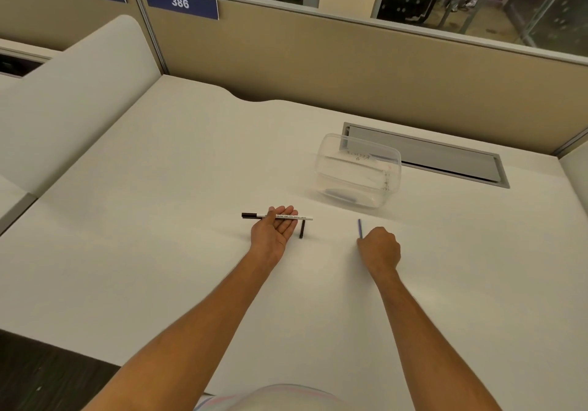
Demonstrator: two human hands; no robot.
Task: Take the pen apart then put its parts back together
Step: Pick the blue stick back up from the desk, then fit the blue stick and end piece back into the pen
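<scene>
White pen barrel across open left hand; right hand fisted on refill.

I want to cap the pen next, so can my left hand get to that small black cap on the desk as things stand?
Probably yes. The black cap lies on the desk just right of the left hand, nothing between them, though that open palm already carries the pen barrel.

Soft even light, wide-angle edge distortion

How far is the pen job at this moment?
Disassembly looks done: a black cap lies alone on the desk. The open left hand carries the white barrel; the closed right hand holds the thin refill. Reassembly remains.
</scene>
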